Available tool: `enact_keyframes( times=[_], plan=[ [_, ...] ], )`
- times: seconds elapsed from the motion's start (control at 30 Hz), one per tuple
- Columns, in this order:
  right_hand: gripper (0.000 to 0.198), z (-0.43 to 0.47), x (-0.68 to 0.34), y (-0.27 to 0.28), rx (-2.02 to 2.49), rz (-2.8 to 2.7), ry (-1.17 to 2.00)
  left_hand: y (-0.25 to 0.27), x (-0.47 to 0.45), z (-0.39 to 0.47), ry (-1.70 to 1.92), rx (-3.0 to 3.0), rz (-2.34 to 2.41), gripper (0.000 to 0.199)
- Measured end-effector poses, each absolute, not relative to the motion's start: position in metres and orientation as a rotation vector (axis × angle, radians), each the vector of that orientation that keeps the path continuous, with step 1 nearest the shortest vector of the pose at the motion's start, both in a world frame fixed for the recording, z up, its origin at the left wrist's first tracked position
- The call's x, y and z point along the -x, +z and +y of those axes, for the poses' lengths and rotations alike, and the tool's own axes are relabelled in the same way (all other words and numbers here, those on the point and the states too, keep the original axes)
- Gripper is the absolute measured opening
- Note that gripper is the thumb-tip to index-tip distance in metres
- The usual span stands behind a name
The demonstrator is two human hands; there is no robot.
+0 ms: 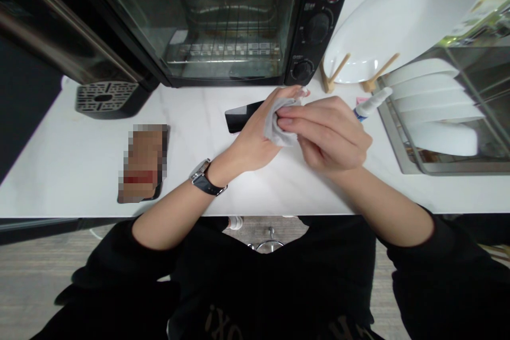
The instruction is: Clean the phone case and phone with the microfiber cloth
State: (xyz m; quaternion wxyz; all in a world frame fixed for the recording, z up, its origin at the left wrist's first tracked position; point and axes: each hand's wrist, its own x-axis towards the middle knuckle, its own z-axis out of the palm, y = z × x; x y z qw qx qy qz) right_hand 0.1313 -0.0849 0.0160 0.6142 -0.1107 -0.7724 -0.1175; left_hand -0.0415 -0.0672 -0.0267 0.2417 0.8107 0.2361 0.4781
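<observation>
Fingers (297, 112) of the right hand (330, 135) pinch a grey cloth (279, 125) against the left hand (258, 135), whose own fingers curl shut around the cloth's far side. Both hands hover just above a white counter (79, 170), forearms angled inward, a watch (205, 176) on the left wrist. Behind the left hand a dark phone (239, 116) lies flat. A toaster oven (223, 21) stands at the back, a dish rack (438, 117) with white plates to the right, a spray bottle (372, 103) beside it.

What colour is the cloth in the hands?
Light grey cloth, seen in the head view.
</observation>
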Motion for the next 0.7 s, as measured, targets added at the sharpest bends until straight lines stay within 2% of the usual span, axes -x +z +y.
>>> enact_keyframes(
  times=[0.1,0.3,0.7],
  plan=[
    [0.030,-0.079,-0.134,0.015,0.360,-1.745,-0.208,-0.018,0.045,-0.072,1.328,-2.257,0.609,0.047],
    [0.034,-0.064,-0.139,0.005,0.412,-1.700,-0.060,-0.011,0.046,-0.075,1.278,-2.244,0.698,0.058],
    [0.027,-0.073,-0.134,0.010,0.484,-1.694,-0.165,-0.009,0.045,-0.078,1.274,-2.208,0.703,0.054]
  ],
)
